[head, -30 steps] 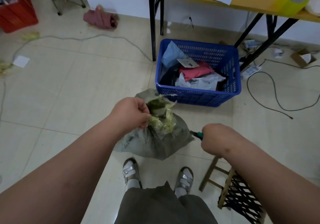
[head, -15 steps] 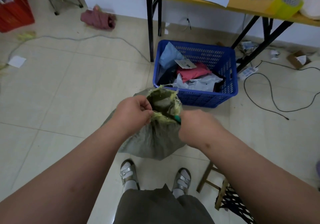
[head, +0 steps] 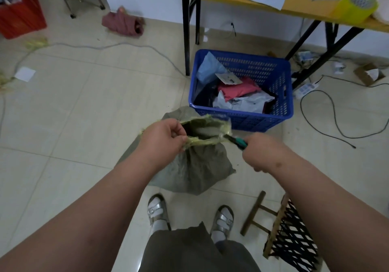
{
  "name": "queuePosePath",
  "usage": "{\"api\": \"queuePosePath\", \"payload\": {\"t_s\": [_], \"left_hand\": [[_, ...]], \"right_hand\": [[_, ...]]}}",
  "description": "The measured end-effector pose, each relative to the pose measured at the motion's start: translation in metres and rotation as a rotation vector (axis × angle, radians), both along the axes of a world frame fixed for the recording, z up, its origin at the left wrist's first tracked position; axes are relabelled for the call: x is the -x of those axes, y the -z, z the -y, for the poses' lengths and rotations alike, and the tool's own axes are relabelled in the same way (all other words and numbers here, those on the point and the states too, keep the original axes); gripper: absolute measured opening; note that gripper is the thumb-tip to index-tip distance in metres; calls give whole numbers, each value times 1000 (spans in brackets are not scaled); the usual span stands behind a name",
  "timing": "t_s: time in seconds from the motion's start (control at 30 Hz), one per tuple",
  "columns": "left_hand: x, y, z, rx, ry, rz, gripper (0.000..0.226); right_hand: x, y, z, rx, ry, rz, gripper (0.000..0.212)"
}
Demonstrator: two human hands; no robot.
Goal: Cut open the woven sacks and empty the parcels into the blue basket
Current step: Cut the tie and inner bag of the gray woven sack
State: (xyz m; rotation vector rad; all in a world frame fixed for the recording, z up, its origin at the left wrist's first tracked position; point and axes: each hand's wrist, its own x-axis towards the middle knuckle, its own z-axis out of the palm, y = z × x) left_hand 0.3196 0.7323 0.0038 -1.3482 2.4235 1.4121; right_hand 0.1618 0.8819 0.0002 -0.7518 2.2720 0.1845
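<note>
The left hand (head: 163,139) is pinching the frayed, yellow-taped rim of the grey-green woven plastic sack (head: 197,166), holding its mouth up and open, while the right hand (head: 262,152) is gripping a green-handled cutter (head: 236,141) whose tip is meeting the far corner of that rim. The two hands are standing apart, one at each end of the mouth. The sack is sitting on the pale tiled floor (head: 84,113) just in front of the person's feet, its body slumping and creasing, so it is looking soft and limp rather than stiff, and probably fairly light. The taped rim is likely giving the firmest grip; the bottom corners should serve best for tipping. The blue perforated plastic basket (head: 280,86), already holding several soft parcels (head: 242,101), is standing just beyond the sack, beside the black leg of the yellow table (head: 186,40).
</note>
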Motion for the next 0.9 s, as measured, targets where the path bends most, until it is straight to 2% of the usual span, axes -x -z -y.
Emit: {"api": "queuePosePath", "payload": {"t_s": [0.1, 0.2, 0.27, 0.33, 0.4, 0.43, 0.47, 0.5, 0.57, 0.63, 0.7, 0.77, 0.83, 0.9], "left_hand": [[2, -1, 4, 16, -24, -6, 10], [2, -5, 8, 27, -4, -31, 12], [0, -3, 6, 27, 25, -22, 12], [-1, 2, 6, -16, -34, -32, 10], [-2, 4, 10, -54, -107, -57, 9], [-2, 4, 11, -62, -130, -62, 9], [-2, 2, 13, -67, -139, -67, 9], [-2, 0, 13, -72, -133, -73, 10], [1, -4, 11, -73, -97, -78, 11], [1, -6, 13, -51, -89, -80, 11], [-3, -6, 21, -30, -144, -92, 10], [-6, -6, 26, -31, -182, -97, 10], [-3, -7, 23, -46, -144, -82, 11], [4, -10, 15, -48, -85, -69, 12]], "right_hand": [[-6, 0, 14, 129, 15, -34, 9], [-15, 21, 0, 33, -33, 6, 14], [-4, 23, -5, 4, 38, 13, 18], [9, 14, -4, 87, 241, 152, 18], [10, -2, 4, 279, 589, 414, 14], [6, -8, 9, 370, 676, 471, 11], [1, -9, 15, 425, 654, 467, 9], [-4, -5, 20, 421, 542, 426, 10], [-13, 15, 22, 279, 266, 338, 9], [-3, 38, 7, 140, 250, 216, 9], [14, 45, -14, 154, 574, 219, 13], [23, 47, -31, 269, 939, 324, 19], [19, 44, -29, 391, 1048, 434, 17], [8, 38, -15, 504, 1046, 559, 13]]}}
